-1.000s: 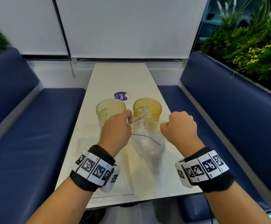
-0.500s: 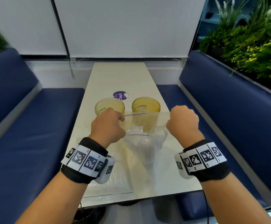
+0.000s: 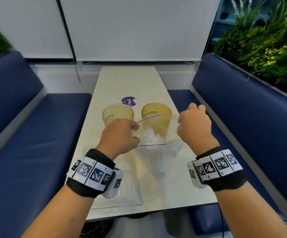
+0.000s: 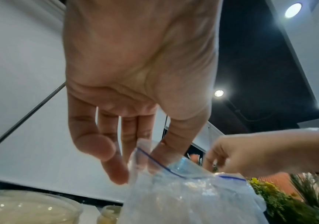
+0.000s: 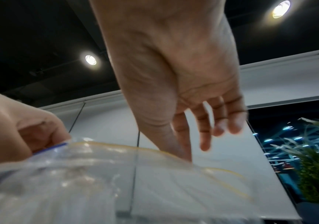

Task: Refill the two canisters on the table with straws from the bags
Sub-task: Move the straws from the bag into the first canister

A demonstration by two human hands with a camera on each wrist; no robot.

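Head view gives me both hands raised over the near half of the table (image 3: 127, 79), holding a clear zip bag (image 3: 158, 152) up by its mouth: my left hand (image 3: 119, 137) pinches the left edge of the opening between thumb and fingers, knuckles up, and the left wrist view confirms thumb and forefinger closed on the plastic by the blue zip line (image 4: 162, 166). My right hand (image 3: 195, 125) pinches the opposite edge with thumb and forefinger while the other fingers (image 5: 231, 121) hang loosely apart. Between them the mouth is pulled wide, and I see a white cluster of straws (image 3: 150, 136) standing inside. Just beyond the bag stand two yellowish canisters, left canister (image 3: 117, 113) and right canister (image 3: 156, 109), side by side with a purple sticker (image 3: 129, 101) behind them. A second flat bag (image 3: 127, 186) lies on the near table under my left wrist. Blue benches (image 3: 27, 134) flank the table, white blinds (image 3: 130, 26) hang at its far end, and green plants (image 3: 267, 48) fill the right side
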